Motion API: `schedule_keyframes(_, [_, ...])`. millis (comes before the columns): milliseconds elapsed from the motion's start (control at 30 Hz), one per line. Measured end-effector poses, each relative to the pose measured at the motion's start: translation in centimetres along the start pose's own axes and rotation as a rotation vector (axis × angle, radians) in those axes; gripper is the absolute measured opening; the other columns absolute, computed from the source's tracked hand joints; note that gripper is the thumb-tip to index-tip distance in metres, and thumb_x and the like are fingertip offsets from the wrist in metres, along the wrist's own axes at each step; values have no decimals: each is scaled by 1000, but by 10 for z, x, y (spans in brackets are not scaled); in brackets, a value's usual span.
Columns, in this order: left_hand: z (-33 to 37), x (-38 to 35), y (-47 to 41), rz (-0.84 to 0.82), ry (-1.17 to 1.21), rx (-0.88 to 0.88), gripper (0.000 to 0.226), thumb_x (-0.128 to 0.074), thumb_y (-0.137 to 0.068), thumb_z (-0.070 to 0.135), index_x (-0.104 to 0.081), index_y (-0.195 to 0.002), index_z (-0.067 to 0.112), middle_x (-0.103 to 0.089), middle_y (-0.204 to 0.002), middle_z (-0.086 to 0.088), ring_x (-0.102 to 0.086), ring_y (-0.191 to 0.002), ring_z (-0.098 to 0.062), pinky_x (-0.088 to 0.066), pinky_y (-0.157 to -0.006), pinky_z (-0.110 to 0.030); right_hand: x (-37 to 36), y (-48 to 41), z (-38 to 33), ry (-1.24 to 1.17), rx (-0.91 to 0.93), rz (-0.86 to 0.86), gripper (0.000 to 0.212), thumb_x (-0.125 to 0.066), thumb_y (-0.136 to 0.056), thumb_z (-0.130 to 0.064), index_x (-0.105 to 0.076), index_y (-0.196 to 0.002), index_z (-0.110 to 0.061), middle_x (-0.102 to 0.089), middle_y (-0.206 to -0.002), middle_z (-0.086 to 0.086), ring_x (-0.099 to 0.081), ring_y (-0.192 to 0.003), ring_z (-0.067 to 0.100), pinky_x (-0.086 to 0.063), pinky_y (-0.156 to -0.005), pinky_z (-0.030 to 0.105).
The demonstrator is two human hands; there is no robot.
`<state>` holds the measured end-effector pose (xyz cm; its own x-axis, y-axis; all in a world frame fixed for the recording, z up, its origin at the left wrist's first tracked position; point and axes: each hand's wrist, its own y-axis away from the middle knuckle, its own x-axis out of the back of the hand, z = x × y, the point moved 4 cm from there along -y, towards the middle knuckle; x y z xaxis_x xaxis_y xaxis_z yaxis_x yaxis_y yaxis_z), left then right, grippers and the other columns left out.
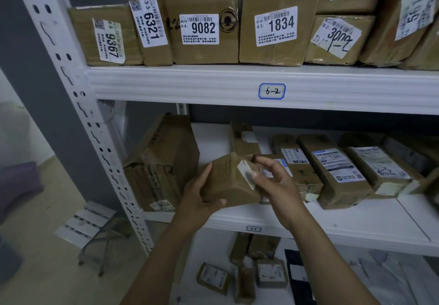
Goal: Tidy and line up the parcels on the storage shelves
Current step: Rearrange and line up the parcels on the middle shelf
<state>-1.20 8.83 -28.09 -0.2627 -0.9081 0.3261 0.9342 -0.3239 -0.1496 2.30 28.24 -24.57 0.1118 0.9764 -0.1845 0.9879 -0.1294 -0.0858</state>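
I hold a small brown cardboard parcel [228,181] over the front of the middle shelf [356,219], tilted with one corner up. My left hand [199,197] grips its lower left side. My right hand [273,178] pinches its right edge beside a small white label [247,174]. Lying flat to the right is a row of labelled brown parcels [337,167]. A large crumpled box [161,162] stands at the shelf's left end. The upper shelf [190,83], tagged 6-2, carries upright parcels numbered 9367 [107,36], 6321 [152,19], 9082 [202,19] and 1834 [275,24].
A white perforated upright post [78,105] frames the rack on the left. The bottom shelf holds small boxes [261,271] and grey and dark mailer bags [392,278]. A folding step stool [88,226] stands on the floor at lower left. A grey wall lies behind.
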Motion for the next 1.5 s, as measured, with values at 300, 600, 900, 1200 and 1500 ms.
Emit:
schedule_keyframes(300, [3, -15, 15, -39, -46, 142, 105, -55, -56, 78, -5, -145, 54, -4, -157, 11, -16, -143, -16, -27, -114, -45, 4, 14, 19, 122, -7, 14, 52, -72, -80, -1, -59, -123, -26, -68, -114, -8, -63, -107, 9, -55, -80, 23])
schedule_keyframes(600, [1, -10, 10, -86, -10, 35, 78, -69, -84, 14, -30, -147, 37, -37, -149, 11, -47, -126, -6, -47, -97, -22, 3, 18, 39, 429, -21, 48, 57, -79, -76, -12, -57, -121, -38, -55, -120, -1, -56, -105, 6, -47, -86, 14])
schedule_keyframes(900, [4, 9, -21, -258, -613, -189, 67, -69, -86, 12, -38, -145, 13, -32, -154, -1, -19, -144, -9, -7, -105, 0, -47, 1, 61, 730, 3, -112, 85, -74, -83, -33, -17, -146, -40, -68, -103, -16, -66, -86, 3, -51, -74, 17])
schedule_keyframes(1200, [-2, 18, -27, -288, -1030, -185, 72, -54, -92, 1, -16, -152, 11, -13, -159, -5, -16, -145, -20, -20, -114, -23, -72, -27, 65, 1066, 1, -326, 83, -62, -92, -28, -7, -154, -29, -61, -129, 12, -60, -108, 24, -46, -94, 29])
schedule_keyframes(1500, [16, 3, -50, -195, -1043, -280, 68, -55, -92, 47, -30, -149, 20, -29, -155, -3, -28, -140, -22, -30, -112, -35, 2, -35, 22, 1675, 144, -39, 40, -55, -90, -43, -58, -124, -22, -57, -130, 4, -52, -116, 22, -42, -94, 32])
